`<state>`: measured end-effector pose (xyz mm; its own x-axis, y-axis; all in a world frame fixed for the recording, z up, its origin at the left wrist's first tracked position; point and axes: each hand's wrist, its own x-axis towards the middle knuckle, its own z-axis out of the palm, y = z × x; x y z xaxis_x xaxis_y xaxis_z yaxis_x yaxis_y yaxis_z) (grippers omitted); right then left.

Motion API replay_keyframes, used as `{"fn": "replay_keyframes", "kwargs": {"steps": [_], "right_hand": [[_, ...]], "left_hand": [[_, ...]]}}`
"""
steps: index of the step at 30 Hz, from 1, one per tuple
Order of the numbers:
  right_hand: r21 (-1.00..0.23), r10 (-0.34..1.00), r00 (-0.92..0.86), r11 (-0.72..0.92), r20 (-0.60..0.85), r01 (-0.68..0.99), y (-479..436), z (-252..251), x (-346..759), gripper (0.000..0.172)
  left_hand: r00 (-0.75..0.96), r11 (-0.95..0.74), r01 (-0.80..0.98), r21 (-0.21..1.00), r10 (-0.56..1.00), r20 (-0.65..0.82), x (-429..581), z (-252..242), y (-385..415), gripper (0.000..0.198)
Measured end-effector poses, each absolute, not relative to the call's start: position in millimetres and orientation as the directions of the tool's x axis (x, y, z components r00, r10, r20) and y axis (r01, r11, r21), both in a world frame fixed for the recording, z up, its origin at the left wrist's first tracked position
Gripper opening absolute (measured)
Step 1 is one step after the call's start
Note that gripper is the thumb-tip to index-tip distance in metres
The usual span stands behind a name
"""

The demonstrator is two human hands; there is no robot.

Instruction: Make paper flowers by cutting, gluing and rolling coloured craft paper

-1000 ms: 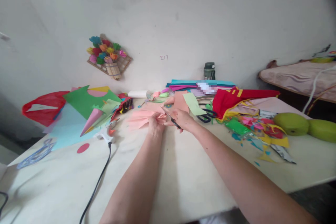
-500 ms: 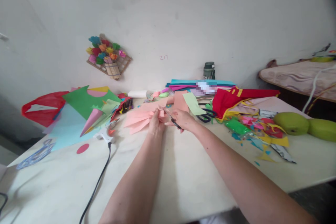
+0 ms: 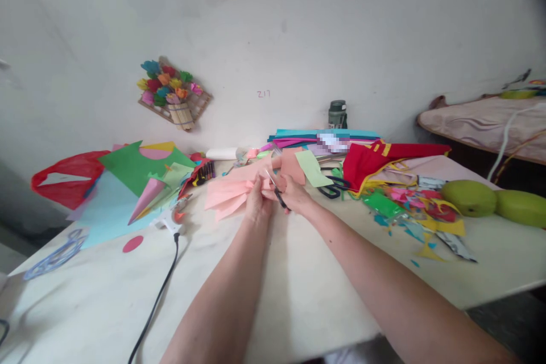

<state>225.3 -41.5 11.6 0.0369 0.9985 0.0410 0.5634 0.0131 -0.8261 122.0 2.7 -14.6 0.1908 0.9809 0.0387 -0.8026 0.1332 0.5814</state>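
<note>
Gathered folds of pink paper (image 3: 226, 196) fan out to the left from my left hand (image 3: 257, 202), which is closed on them near the middle of the table. My right hand (image 3: 294, 193) is closed around a small pair of scissors (image 3: 280, 198) with dark handles. Its blades point up and left, close by the pinched end of the paper; whether they touch it I cannot tell. More pink paper (image 3: 292, 165) lies just behind my right hand, partly under a pale green strip (image 3: 313, 168).
Larger black-handled scissors (image 3: 335, 186) lie to the right, near red cloth (image 3: 362, 165) and scattered paper scraps (image 3: 426, 210). On the left are a white glue gun (image 3: 170, 220) with a black cord, a pink paper cone (image 3: 147, 199) and coloured sheets (image 3: 111, 213). A bottle (image 3: 338, 115) stands at the back.
The scissors have turned to a steeper angle, and my right hand has come nearer to my left. The pink paper in my left hand has shifted slightly right. The whole view moved a little.
</note>
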Motion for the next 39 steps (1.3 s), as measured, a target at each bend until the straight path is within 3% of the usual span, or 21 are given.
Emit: {"fn": "replay_keyframes", "kwargs": {"steps": [10,23,30,39], "right_hand": [[-0.8,0.996,0.078,-0.006,0.051,0.6,-42,13,227,0.087],[-0.76,0.985,0.146,-0.024,0.094,0.65,-45,17,225,0.08],[-0.758,0.977,0.183,-0.039,0.108,0.651,-47,21,224,0.077],[-0.757,0.961,0.227,-0.029,0.159,0.653,-42,16,222,0.068]], "left_hand": [[0.168,0.161,-0.815,0.557,0.985,-0.038,132,-4,-9,0.014],[0.234,0.216,-0.799,0.561,0.971,-0.04,135,-4,-8,0.022],[0.152,0.198,-0.841,0.504,0.98,-0.13,138,-2,-9,0.02],[0.232,0.281,-0.848,0.45,0.959,-0.162,135,-4,-7,0.015]]}}
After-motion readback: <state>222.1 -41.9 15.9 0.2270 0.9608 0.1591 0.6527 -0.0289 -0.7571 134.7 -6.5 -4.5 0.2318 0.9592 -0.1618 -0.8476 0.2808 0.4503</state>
